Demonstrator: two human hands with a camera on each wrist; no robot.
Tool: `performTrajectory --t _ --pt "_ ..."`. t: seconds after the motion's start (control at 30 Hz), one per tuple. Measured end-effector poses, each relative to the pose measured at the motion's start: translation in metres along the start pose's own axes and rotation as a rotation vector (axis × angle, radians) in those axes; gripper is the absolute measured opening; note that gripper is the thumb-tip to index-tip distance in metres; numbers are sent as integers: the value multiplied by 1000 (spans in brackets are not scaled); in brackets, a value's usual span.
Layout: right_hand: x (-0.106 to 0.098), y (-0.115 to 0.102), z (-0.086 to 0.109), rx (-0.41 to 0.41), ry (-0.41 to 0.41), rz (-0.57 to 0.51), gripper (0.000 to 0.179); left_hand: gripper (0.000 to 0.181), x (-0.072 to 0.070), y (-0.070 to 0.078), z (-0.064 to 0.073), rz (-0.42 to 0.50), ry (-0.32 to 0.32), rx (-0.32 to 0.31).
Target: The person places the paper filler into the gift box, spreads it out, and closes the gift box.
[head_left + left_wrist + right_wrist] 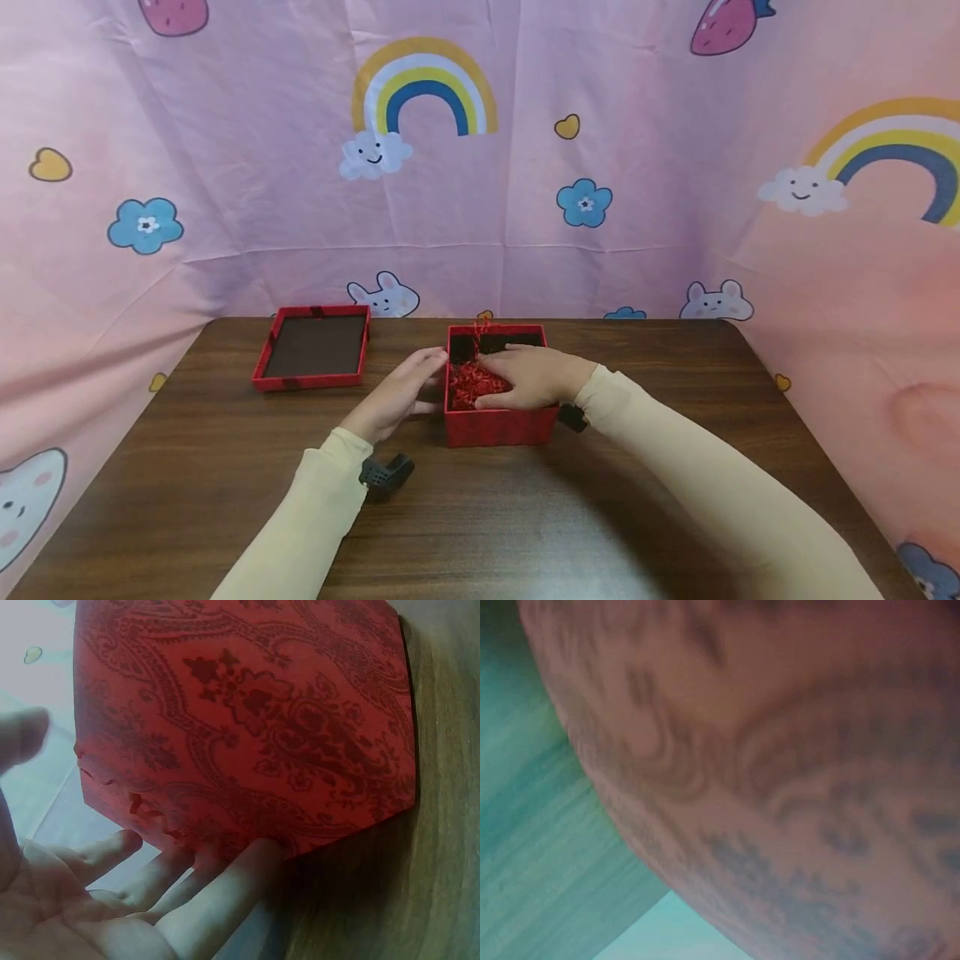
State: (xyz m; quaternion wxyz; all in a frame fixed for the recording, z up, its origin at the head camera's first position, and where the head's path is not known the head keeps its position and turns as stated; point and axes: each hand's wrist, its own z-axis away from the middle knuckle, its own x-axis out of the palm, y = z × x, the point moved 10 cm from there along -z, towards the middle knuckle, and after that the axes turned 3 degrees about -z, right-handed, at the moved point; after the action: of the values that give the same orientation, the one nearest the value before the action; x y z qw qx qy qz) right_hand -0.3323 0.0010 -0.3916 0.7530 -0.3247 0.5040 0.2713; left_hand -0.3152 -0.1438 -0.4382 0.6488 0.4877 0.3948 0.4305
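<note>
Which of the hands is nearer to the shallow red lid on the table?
Left. The left hand is right of the lid, beside the red box; the right hand is farther right, in that box, at the red shreds.

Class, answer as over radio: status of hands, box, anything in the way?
Left hand against red box. Right hand inside, on red shreds. Box upright, open. Lid lies apart, not in the way.

The box (498, 427) is red outside with darker floral scrolls, blackish inside; the shreds (474, 385) are red. The lid (309, 382) is red round a blackish inside. The table (435, 542) is brown wood grain. The sleeves (315, 508) are plain cream. The cloth (465, 208) is pink and lilac, with rainbows, blue flowers, yellow hearts and white rabbits.
</note>
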Motion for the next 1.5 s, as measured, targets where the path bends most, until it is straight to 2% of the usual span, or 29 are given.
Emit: performTrajectory --t 0.13,0.33,0.5,0.6,0.67,0.8,0.93,1.1,1.3,1.4,1.5 --pt "2 2 -1 36 -32 9 78 67 1 1 0 0 12 -8" --pt "-6 1 2 -18 17 -76 76 65 2 4 1 -11 14 -12" --pt "-30 4 13 -97 76 -270 67 65 3 3 0 -6 8 -11" --pt "-55 15 23 -122 147 -427 57 64 4 3 -1 -5 4 -5" --pt "-70 26 29 -118 202 -482 52 64 4 3 -2 -2 2 4" --pt "-86 49 33 -84 284 -475 43 64 3 2 -3 5 3 6" --pt "-84 66 25 -44 314 -459 42 65 1 -1 -3 2 7 -6" --pt "-72 76 1 -24 294 -508 46 67 -1 1 -2 -7 11 9" --pt "-52 69 -21 -76 155 -614 54 65 1 0 -2 0 11 14" --pt "-48 60 -25 -112 107 -604 58 64 1 -1 -3 5 19 12" --pt "-49 54 -27 -125 100 -548 60 64 0 -2 -3 11 21 8"
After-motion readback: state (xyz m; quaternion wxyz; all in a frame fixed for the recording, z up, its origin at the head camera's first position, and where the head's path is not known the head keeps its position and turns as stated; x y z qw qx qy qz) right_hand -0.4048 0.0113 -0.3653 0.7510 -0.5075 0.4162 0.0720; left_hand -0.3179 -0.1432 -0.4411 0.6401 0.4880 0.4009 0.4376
